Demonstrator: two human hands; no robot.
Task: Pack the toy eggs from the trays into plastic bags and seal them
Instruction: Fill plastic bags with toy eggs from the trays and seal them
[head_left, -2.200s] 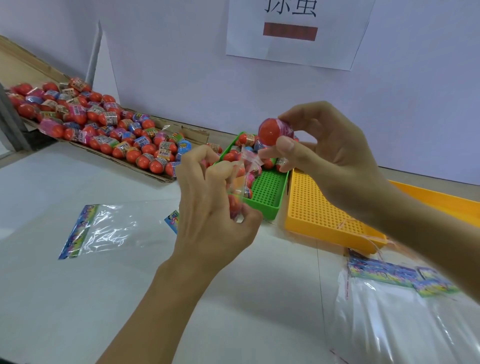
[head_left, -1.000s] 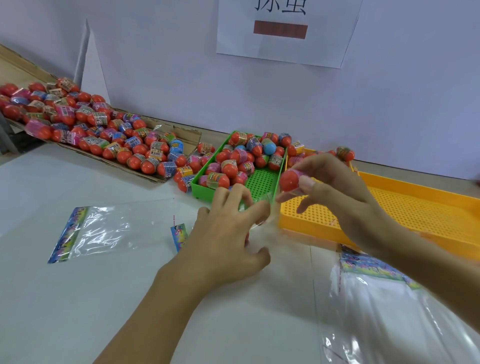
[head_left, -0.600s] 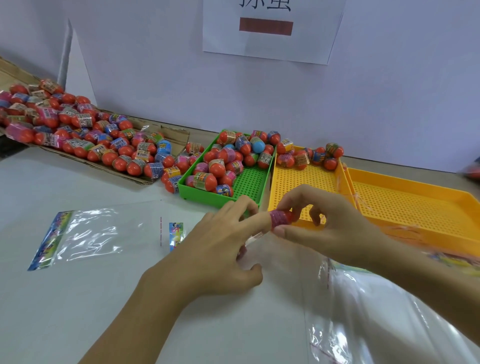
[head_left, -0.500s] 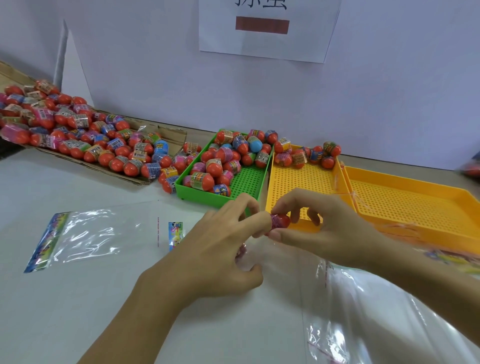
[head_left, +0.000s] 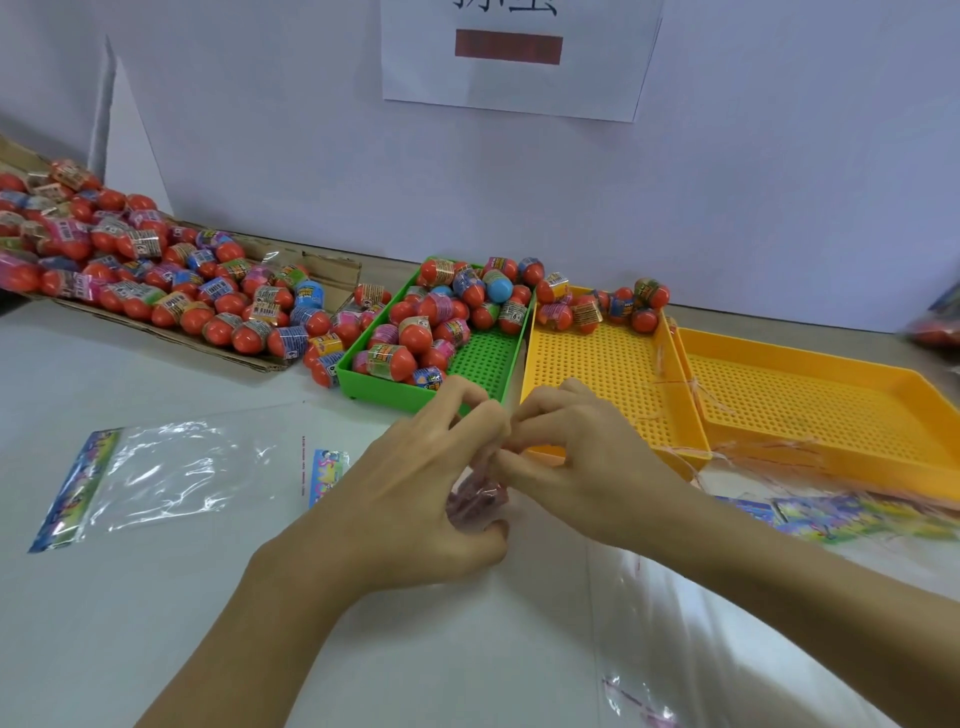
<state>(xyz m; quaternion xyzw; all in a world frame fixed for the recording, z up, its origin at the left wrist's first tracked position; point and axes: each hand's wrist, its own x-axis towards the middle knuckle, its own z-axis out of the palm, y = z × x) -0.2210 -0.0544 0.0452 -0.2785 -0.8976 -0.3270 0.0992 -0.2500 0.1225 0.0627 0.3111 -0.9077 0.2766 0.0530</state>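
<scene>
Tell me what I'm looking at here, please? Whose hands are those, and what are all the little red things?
No machine here: the camera sits on a person's head and looks down at their own two hands. The left hand and the right hand meet in the middle, pinching a small clear bag with something red inside, probably toy eggs. More toy eggs fill the green tray, and a few sit at the far end of the yellow tray. Another yellow tray beside it looks empty. A big pile of eggs lies on cardboard to the left. A flat empty bag waits on the white table.
</scene>
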